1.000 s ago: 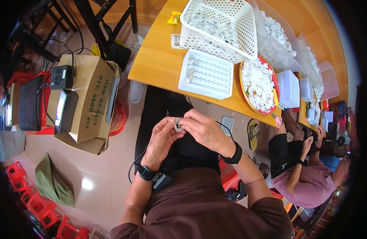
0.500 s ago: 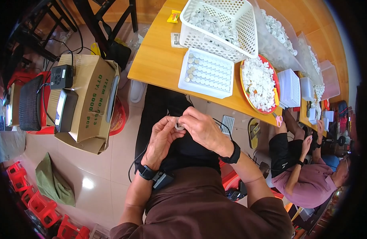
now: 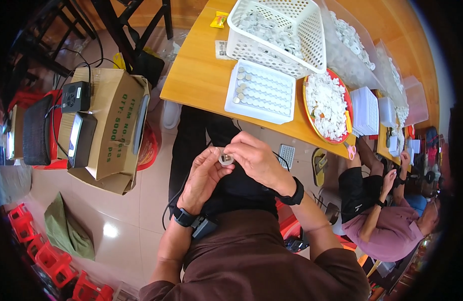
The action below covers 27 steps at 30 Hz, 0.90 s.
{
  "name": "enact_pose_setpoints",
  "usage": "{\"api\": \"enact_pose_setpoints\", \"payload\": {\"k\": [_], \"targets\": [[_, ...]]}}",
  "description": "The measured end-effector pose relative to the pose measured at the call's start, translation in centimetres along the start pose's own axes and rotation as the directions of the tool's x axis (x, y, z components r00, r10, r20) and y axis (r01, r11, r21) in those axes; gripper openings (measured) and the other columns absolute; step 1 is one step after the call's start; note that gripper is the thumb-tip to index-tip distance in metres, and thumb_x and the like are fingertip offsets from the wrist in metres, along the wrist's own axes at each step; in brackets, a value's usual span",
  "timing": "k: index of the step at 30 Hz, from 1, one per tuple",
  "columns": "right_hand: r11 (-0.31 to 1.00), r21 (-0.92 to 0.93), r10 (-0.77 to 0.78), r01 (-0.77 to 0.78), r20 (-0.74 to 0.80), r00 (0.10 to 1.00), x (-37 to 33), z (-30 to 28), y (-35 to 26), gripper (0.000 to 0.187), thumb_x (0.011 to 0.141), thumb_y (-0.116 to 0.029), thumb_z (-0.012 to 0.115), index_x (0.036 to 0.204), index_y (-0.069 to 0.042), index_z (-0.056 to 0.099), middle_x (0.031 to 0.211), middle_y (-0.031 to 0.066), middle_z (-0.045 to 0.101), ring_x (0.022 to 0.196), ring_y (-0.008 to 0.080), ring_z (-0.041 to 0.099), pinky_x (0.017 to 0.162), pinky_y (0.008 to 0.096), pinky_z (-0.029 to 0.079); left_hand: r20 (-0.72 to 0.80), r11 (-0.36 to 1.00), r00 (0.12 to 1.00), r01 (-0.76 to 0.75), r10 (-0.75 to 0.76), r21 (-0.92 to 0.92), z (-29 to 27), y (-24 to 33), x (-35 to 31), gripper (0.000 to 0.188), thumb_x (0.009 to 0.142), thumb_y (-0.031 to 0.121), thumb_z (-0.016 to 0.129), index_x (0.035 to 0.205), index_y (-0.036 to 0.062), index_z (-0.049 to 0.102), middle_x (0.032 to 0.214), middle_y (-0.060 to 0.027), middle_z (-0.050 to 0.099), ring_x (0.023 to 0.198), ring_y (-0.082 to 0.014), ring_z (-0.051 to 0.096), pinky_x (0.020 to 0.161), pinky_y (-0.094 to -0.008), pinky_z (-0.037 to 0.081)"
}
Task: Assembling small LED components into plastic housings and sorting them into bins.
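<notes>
Head view, from where I sit: I have both bare hands over the wearer's black trousers [image 3: 191, 150], close together, just short of the table [image 3: 191, 75]. The left hand [image 3: 204, 178] is curled, its thumb and fingers pinching a small round white part [image 3: 225, 160] by its left side, with something dark showing in the part's middle, too small for me to identify. The right hand [image 3: 256, 158] comes in from the other side, its thumb and forefinger drawn together at the part's upper right edge; they touch it, but I cannot tell whether they grip it or only press on it. Each wrist wears a black band. On the table beyond the hands I see a white tray [image 3: 259, 115] with rows of round wells, a few silvery discs towards its left, and behind it a white basket [image 3: 271, 57] of pale pieces. To the right of the tray sits a red round tray [image 3: 334, 75] heaped with small white pieces, pink-handled scissors [image 3: 350, 150] near its lower edge
</notes>
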State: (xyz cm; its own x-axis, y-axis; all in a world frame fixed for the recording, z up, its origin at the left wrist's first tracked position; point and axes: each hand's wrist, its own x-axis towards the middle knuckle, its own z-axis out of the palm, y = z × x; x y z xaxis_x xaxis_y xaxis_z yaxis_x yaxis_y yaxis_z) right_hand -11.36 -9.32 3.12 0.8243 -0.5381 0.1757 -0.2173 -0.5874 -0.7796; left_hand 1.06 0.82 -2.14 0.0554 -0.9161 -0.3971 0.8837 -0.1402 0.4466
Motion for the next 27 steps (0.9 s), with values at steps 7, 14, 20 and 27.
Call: {"api": "enact_pose_setpoints", "payload": {"k": [7,14,20,27], "targets": [[0.979,0.175,0.151,-0.107,-0.258,0.954,-1.4,-0.4,-1.0,0.014,0.077,0.006,0.061,0.091,0.002,0.061,0.084,0.0088,0.055,0.069,0.0175,0.059,0.061,0.0259,0.049,0.156,0.998,0.987,0.035,-0.026,-0.055,0.7,0.5,-0.2,0.026,0.095,0.021,0.045,0.107,-0.0003,0.056,0.094,-0.0095,0.062,0.08,-0.0168,0.064,0.074,-0.0269,0.054],[0.864,0.403,0.423,-0.302,-0.257,0.869,-3.1,-0.4,-2.7,0.027,0.075,0.005,0.064,0.101,0.002,0.059,0.087,0.0089,0.055,0.075,0.0138,0.061,0.066,0.0229,0.052,0.085,0.999,0.996,-0.004,0.008,-0.044,1.3,0.4,-0.4,0.023,0.094,0.015,0.046,0.109,-0.0001,0.055,0.098,-0.01,0.062,0.087,-0.0175,0.063,0.076,-0.0282,0.055],[0.864,0.396,0.428,-0.31,-0.256,0.867,-3.4,1.3,-2.6,0.029,0.074,0.009,0.063,0.102,0.001,0.059,0.086,0.0068,0.057,0.076,0.0122,0.061,0.065,0.0231,0.052,0.081,0.994,0.995,-0.061,0.053,0.095,1.9,-0.1,-0.4,0.02,0.094,0.014,0.046,0.106,0.0009,0.056,0.095,-0.0071,0.062,0.089,-0.0143,0.061,0.077,-0.0278,0.053],[0.877,0.398,0.407,-0.269,-0.319,0.856,-3.2,1.8,-2.3,0.027,0.074,0.012,0.058,0.097,0.0,0.062,0.083,0.0068,0.059,0.071,0.0129,0.062,0.064,0.0231,0.052,0.049,0.916,0.98,-0.197,0.192,0.349,2.7,0.3,-0.8,0.017,0.086,0.004,0.057,0.103,-0.0004,0.058,0.094,-0.0064,0.062,0.086,-0.012,0.06,0.077,-0.0254,0.05]]}}
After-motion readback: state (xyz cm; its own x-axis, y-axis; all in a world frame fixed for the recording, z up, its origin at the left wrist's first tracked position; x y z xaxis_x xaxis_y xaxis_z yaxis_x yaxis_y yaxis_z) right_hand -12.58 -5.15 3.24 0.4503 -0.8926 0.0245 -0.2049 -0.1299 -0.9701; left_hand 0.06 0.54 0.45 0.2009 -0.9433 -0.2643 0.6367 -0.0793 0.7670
